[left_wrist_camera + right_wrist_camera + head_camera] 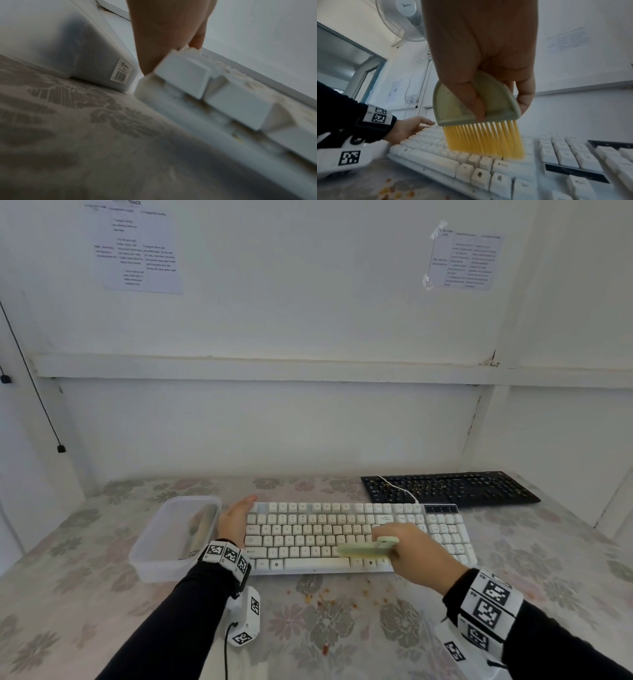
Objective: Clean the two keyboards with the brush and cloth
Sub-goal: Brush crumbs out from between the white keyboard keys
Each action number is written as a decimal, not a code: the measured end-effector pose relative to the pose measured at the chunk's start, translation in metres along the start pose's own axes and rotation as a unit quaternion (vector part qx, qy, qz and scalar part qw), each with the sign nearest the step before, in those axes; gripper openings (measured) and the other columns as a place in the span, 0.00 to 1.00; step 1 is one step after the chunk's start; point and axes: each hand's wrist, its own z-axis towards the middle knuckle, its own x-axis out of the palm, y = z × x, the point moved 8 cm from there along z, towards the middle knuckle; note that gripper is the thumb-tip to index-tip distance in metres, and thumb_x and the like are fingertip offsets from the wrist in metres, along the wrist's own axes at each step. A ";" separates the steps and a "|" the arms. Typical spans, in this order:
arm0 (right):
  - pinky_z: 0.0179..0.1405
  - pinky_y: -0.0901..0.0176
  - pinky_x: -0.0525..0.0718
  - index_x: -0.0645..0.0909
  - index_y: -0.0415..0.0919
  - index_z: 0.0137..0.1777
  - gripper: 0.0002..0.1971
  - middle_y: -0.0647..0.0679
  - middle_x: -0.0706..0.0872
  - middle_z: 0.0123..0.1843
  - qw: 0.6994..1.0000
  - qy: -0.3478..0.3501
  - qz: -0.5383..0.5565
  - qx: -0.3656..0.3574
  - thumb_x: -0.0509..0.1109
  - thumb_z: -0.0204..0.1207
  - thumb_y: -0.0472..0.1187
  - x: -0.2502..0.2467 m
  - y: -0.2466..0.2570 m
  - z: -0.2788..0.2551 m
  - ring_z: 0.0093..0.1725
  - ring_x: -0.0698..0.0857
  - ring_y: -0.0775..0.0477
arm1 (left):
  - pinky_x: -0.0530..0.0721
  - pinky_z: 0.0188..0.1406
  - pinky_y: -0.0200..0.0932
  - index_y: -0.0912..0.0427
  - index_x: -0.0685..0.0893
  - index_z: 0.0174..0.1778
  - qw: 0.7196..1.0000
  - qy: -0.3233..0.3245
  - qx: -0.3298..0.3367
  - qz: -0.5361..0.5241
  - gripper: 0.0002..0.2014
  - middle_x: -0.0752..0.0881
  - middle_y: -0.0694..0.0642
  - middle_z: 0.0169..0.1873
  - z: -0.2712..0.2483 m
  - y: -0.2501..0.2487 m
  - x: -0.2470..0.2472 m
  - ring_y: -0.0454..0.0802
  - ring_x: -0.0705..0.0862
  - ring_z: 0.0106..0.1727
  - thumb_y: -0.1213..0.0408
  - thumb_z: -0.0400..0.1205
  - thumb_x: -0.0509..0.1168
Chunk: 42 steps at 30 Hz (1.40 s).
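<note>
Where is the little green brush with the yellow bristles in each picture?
Head view: the pale green plastic brush with yellow bristles is low, right of centre, gripped by the right hand over the keys.
Left wrist view: not in it.
Right wrist view: the brush is in the centre, bristles down on the keys.
Shared landmark: the white keyboard, also at right in the left wrist view and along the bottom in the right wrist view.

**A plain workroom set up for recording**

Bare white walls carry taped printed sheets, a wall-mounted Midea fan hangs high, and a table under a flowered cloth holds two computer keyboards, suggesting an office-like workspace.
</note>
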 end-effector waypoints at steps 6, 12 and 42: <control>0.28 0.70 0.67 0.60 0.57 0.28 0.24 0.62 0.69 0.32 0.996 0.071 -0.045 -0.002 0.59 0.71 0.25 0.019 0.002 -0.007 0.35 0.72 0.58 | 0.83 0.60 0.66 0.55 0.90 0.52 0.999 -0.020 0.049 -0.003 0.33 0.90 0.62 0.50 0.005 -0.006 0.001 0.64 0.88 0.54 0.41 0.52 0.76; 0.35 0.68 0.71 0.71 0.54 0.37 0.18 0.60 0.72 0.36 1.000 -0.004 0.018 -0.016 0.59 0.74 0.26 0.005 0.019 0.008 0.37 0.71 0.60 | 0.81 0.62 0.67 0.55 0.90 0.51 0.998 -0.018 0.062 0.001 0.30 0.90 0.63 0.51 0.007 -0.010 0.004 0.66 0.87 0.56 0.43 0.55 0.76; 0.42 0.59 0.76 0.70 0.52 0.38 0.17 0.57 0.73 0.37 0.999 0.049 -0.016 -0.011 0.60 0.71 0.25 0.011 0.029 0.010 0.44 0.74 0.49 | 0.78 0.43 0.46 0.65 0.86 0.44 0.990 -0.058 0.111 0.069 0.10 0.82 0.65 0.48 -0.010 -0.025 0.006 0.59 0.80 0.47 0.64 0.79 0.61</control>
